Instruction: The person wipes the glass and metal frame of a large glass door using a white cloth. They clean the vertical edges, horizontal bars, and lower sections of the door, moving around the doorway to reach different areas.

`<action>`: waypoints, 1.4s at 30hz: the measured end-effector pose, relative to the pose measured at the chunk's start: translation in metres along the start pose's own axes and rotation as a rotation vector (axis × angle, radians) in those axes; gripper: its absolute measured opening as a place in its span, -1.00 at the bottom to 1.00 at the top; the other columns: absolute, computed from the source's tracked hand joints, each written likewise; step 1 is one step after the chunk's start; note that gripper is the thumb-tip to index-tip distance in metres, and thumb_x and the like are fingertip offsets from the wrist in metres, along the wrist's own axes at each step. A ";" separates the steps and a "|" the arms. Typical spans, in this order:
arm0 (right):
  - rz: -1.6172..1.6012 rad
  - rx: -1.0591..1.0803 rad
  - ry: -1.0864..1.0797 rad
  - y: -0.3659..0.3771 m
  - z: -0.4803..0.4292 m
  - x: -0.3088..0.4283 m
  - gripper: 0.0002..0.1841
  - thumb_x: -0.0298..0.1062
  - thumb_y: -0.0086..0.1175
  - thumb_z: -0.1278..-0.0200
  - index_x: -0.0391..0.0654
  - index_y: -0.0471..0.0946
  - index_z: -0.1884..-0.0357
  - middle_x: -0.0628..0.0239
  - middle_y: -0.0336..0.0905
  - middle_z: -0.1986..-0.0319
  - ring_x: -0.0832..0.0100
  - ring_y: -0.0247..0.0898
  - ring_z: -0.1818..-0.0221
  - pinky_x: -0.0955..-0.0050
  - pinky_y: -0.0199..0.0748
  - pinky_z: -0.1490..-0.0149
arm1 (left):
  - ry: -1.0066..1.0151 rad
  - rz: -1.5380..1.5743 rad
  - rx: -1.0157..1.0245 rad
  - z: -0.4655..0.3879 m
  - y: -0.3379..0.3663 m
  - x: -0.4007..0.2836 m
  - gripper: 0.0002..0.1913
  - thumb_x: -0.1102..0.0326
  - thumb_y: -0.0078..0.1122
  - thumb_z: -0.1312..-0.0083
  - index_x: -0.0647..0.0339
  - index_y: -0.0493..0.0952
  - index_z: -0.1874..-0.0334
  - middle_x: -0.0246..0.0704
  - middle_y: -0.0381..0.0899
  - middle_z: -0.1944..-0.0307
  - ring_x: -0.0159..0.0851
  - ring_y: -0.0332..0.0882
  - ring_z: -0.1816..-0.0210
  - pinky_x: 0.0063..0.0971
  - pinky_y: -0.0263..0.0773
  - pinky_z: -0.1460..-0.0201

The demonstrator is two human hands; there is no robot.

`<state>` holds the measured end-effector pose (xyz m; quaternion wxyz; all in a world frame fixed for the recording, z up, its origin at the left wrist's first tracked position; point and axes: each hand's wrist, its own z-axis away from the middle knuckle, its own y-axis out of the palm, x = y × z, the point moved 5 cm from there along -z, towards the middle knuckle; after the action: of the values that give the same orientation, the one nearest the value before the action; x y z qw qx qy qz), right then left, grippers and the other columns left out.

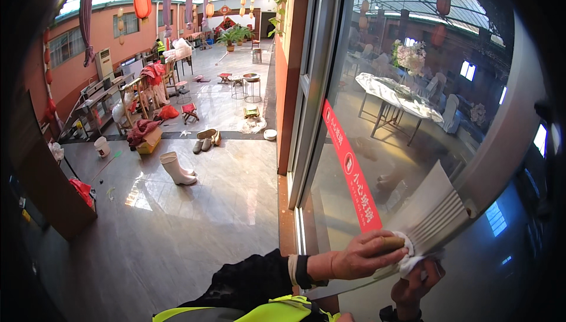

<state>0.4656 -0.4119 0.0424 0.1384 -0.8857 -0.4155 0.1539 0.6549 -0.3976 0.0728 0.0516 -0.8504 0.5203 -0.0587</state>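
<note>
My left hand [360, 258], in a black sleeve with a dark wristband, presses a bunched white cloth [411, 260] against a pale ridged metal piece [435, 222] on the glass door. A short tan-brown thing [391, 244] shows at its fingers; what it is, I cannot tell. From below, my right hand [411, 289] grips the other side of that cloth, its fingertips partly in shadow. A red warning strip [353, 171] with white writing runs across the glass [349, 114] above my left hand.
White rubber boots [177, 169] stand on the tiled floor, with shoes [207, 140] beyond. A white bucket [102, 147], a box with red cloth [148, 140] and a folding stool [189, 113] lie further left. A person in a yellow vest [159, 47] is far back. Reflections cover the glass.
</note>
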 end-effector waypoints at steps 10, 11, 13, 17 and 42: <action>0.007 0.108 0.271 0.018 0.047 0.057 -0.66 -0.43 -0.05 -0.38 -0.09 0.45 -0.17 0.02 0.30 -0.06 0.03 0.30 -0.05 0.10 0.33 -0.13 | -0.001 0.172 0.210 0.083 0.003 0.007 -0.59 0.46 0.24 -0.15 0.27 0.52 -0.09 -0.20 0.47 -0.06 -0.08 0.54 -0.01 -0.32 0.54 0.01; 0.000 0.108 0.326 0.021 0.050 0.063 -0.65 -0.46 -0.07 -0.34 -0.11 0.46 -0.16 0.05 0.33 -0.04 0.04 0.31 -0.03 0.12 0.34 -0.12 | -0.007 0.198 0.232 0.089 0.002 0.006 -0.60 0.46 0.23 -0.15 0.26 0.51 -0.09 -0.22 0.46 -0.05 -0.08 0.53 0.00 -0.32 0.53 0.01; 0.010 0.108 0.378 0.016 0.051 0.076 -0.63 -0.52 -0.08 -0.30 -0.13 0.47 -0.14 0.08 0.36 -0.02 0.06 0.33 -0.02 0.14 0.36 -0.11 | -0.073 0.292 0.305 0.098 0.001 0.009 -0.58 0.47 0.21 -0.15 0.24 0.49 -0.11 -0.24 0.46 -0.03 -0.09 0.52 0.02 -0.32 0.52 0.02; 0.078 0.035 0.318 0.001 0.025 0.087 -0.61 -0.58 -0.04 -0.25 -0.15 0.47 -0.14 0.08 0.35 -0.04 0.06 0.34 -0.01 0.13 0.38 -0.13 | -0.149 0.340 0.309 0.106 -0.016 0.014 -0.53 0.50 0.19 -0.14 0.19 0.47 -0.16 -0.26 0.47 0.01 -0.11 0.50 0.05 -0.32 0.50 0.03; 0.585 -0.094 0.367 0.059 0.041 0.097 -0.65 -0.56 -0.05 -0.33 -0.20 0.47 -0.14 0.12 0.37 -0.06 0.10 0.28 -0.05 0.13 0.36 -0.15 | -0.415 0.174 0.446 0.168 -0.142 0.108 -0.42 0.67 0.12 0.00 0.16 0.52 -0.17 -0.23 0.53 0.01 -0.08 0.50 0.12 -0.32 0.49 0.08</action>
<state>0.5495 -0.3678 -0.0328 0.1201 -0.9856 -0.1190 0.0060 0.8549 -0.4252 -0.0673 0.3469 -0.7642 0.5437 0.0081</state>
